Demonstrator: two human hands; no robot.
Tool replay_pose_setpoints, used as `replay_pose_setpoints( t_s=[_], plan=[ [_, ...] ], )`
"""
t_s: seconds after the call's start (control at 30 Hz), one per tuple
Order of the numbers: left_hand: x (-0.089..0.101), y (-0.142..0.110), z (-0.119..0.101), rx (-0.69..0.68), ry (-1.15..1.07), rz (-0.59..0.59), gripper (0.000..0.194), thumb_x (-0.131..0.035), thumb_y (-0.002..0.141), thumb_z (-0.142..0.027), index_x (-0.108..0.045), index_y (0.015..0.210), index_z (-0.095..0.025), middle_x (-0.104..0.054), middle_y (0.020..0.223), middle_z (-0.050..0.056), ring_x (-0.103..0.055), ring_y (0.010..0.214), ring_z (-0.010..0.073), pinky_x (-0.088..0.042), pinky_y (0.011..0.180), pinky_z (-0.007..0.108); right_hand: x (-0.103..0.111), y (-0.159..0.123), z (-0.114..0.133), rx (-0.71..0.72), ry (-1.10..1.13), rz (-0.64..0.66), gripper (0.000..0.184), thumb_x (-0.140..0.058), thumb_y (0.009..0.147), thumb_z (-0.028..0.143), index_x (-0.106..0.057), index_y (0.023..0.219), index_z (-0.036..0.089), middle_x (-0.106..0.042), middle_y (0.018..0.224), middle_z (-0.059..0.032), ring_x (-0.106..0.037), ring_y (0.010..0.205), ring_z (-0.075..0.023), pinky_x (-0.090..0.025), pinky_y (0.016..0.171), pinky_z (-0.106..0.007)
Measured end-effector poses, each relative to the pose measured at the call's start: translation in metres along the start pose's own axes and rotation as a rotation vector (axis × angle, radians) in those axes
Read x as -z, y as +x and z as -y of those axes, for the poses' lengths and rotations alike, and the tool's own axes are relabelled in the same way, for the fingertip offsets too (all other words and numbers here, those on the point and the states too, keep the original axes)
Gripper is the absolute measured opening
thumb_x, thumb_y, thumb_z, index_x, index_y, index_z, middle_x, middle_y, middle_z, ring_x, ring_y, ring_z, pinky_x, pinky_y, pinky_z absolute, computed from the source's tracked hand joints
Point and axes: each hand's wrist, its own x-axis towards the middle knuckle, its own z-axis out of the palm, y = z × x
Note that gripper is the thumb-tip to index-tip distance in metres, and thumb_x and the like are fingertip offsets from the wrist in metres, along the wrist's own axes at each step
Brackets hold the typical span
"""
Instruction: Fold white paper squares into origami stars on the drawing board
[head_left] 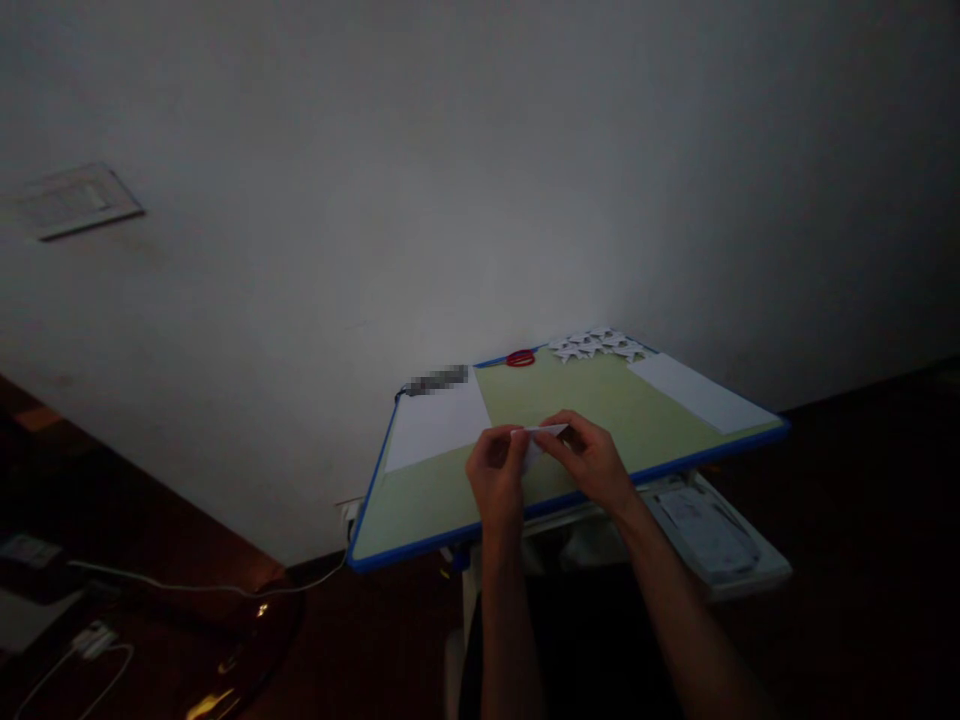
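Note:
Between my two hands is a small piece of folded white paper point(534, 452), held up over the front part of a pale green table point(420, 510) with a blue rim. My left hand point(498, 470) pinches its left end between thumb and fingers. At the right end, my right hand point(589, 455) grips it the same way. The paper comes to a point on the right and hangs down in the middle; my fingers hide part of it.
White sheets lie at the table's left point(435, 425) and right point(701, 392). Red-handled scissors point(520, 358) and several folded white paper pieces point(596, 345) lie along the back edge, by the wall point(480, 180). An open drawer point(712, 535) juts out below. A white cable point(210, 588) runs at lower left.

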Motion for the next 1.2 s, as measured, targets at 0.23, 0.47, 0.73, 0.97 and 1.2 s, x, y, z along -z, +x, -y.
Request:
replay_pose_setpoints(
  t_s=[0.23,0.47,0.73,0.97,1.2],
  plan=[
    [0.006,0.001,0.005,-0.017,-0.083,-0.070,0.031,-0.086,0.071,-0.040,-0.067,0.073,-0.016,-0.065,0.067,-0.001,-0.059,0.062,0.0105,-0.045,0.058,0.020,0.001,-0.003,0.005,0.022,0.031,0.112,0.025,-0.080,0.080,0.040,-0.072,0.095,0.022,-0.069,0.085,-0.0020,-0.064,0.079,-0.0183,-0.053,0.072,-0.029],
    [0.001,-0.001,0.000,-0.031,-0.025,-0.017,0.030,-0.084,0.073,-0.042,-0.073,0.086,-0.017,-0.073,0.081,0.004,-0.068,0.077,0.0169,-0.052,0.068,0.026,0.001,-0.004,0.006,-0.079,0.119,-0.002,0.030,-0.084,0.074,0.042,-0.071,0.093,0.022,-0.071,0.080,-0.0011,-0.065,0.073,-0.0179,-0.054,0.068,-0.029],
    [0.000,0.000,0.000,-0.008,0.066,0.146,0.025,-0.076,0.083,-0.040,-0.071,0.089,-0.016,-0.067,0.074,0.002,-0.060,0.068,0.0134,-0.050,0.067,0.025,0.003,0.002,0.007,-0.110,0.183,-0.168,0.040,-0.089,0.067,0.041,-0.069,0.097,0.022,-0.074,0.080,-0.0019,-0.067,0.072,-0.0188,-0.053,0.066,-0.029],
    [0.003,0.000,0.004,-0.028,0.080,0.108,0.022,-0.077,0.082,-0.036,-0.068,0.076,-0.016,-0.065,0.074,0.001,-0.060,0.074,0.0152,-0.047,0.074,0.026,0.000,-0.003,0.012,-0.068,0.110,-0.120,0.035,-0.085,0.072,0.039,-0.070,0.100,0.024,-0.074,0.088,-0.0025,-0.066,0.072,-0.0188,-0.052,0.066,-0.030],
    [0.004,-0.001,0.006,-0.012,0.037,0.173,0.022,-0.077,0.081,-0.034,-0.065,0.075,-0.017,-0.063,0.072,-0.001,-0.059,0.074,0.0146,-0.046,0.073,0.025,0.002,-0.002,0.010,0.054,0.064,-0.054,0.017,-0.075,0.084,0.037,-0.072,0.093,0.023,-0.070,0.090,-0.0020,-0.065,0.087,-0.0204,-0.052,0.078,-0.030]
  ],
)
